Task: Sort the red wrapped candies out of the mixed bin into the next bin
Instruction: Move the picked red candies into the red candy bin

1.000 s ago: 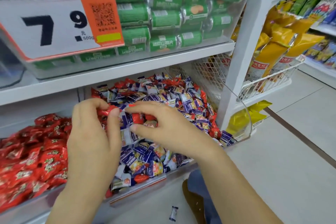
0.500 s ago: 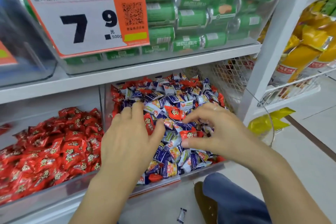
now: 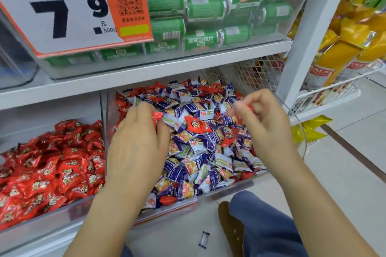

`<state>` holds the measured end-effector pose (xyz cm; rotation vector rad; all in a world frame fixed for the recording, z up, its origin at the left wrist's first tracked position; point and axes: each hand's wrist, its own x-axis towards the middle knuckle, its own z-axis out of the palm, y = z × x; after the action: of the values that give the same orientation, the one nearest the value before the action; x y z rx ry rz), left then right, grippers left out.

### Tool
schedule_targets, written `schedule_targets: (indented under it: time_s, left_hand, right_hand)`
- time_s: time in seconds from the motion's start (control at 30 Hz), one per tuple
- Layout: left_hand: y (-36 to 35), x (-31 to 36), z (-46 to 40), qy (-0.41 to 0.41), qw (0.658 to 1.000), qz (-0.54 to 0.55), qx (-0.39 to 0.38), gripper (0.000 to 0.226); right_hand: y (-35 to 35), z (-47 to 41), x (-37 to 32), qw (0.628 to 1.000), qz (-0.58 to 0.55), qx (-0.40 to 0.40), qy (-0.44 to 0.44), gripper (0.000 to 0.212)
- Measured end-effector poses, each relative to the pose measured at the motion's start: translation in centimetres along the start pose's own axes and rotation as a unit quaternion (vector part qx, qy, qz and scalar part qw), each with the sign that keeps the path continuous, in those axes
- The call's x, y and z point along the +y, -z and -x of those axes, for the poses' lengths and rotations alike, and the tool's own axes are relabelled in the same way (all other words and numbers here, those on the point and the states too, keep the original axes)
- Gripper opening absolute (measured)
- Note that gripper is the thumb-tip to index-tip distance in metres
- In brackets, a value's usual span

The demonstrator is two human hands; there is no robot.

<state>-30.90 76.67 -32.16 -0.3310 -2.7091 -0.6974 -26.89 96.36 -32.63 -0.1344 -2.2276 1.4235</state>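
Both hands [image 3: 137, 144] [image 3: 263, 123] are pinching light, crinkly, slippery red candies [image 3: 157, 115], seemingly by their wrapper ends.

Above us we see a price sign [image 3: 69, 10] with orange edging, reading 7.9, fixed to a clear bin of green rolled packets [image 3: 208, 12]; to our right a white wire basket [image 3: 325, 94] holds yellow bags [image 3: 342, 48]; one small wrapped candy [image 3: 204, 239] lies on the floor, beside our brown shoe [image 3: 229, 225].

Shop aisle, white shelving [image 3: 146, 73], price sign [image 3: 62, 12] (7.9 per 500g), bulk candy bins [image 3: 52, 221], stocked snack packets [image 3: 344, 48]
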Motion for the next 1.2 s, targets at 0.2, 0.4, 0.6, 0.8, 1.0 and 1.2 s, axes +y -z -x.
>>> schedule_targets:
  time_s: [0.2, 0.4, 0.6, 0.8, 1.0, 1.2]
  left_hand:
    - [-0.1, 1.6, 0.1, 0.005, 1.000, 0.020, 0.001, 0.016]
    - [-2.4, 3.0, 0.2, -0.112, 0.993, 0.031, -0.010, 0.022]
    - [-3.6, 3.7, -0.4, -0.162, 0.975, -0.108, -0.110, 0.039]
    - [-2.9, 3.8, -0.9, -0.140, 0.954, -0.179, -0.195, 0.035]
    - [-2.5, 3.5, -0.6, -0.125, 0.952, -0.196, -0.200, 0.036]
    - [-1.6, 2.7, -0.6, -0.111, 0.963, -0.173, -0.173, 0.031]
  right_hand:
    - [3.1, -0.7, 0.9, 0.982, 0.134, -0.073, -0.108, 0.022]
    - [1.8, -0.2, 1.2, 0.910, 0.306, -0.262, -0.100, 0.054]
    - [1.0, -0.6, 1.8, 0.933, 0.280, -0.218, -0.057, 0.017]
    - [2.8, -1.3, 1.8, 0.970, 0.227, -0.052, -0.068, 0.043]
    - [4.1, -2.1, 2.0, 0.967, 0.225, 0.029, -0.119, 0.024]
    - [3.4, -1.6, 3.5, 0.872, 0.441, -0.147, -0.152, 0.044]
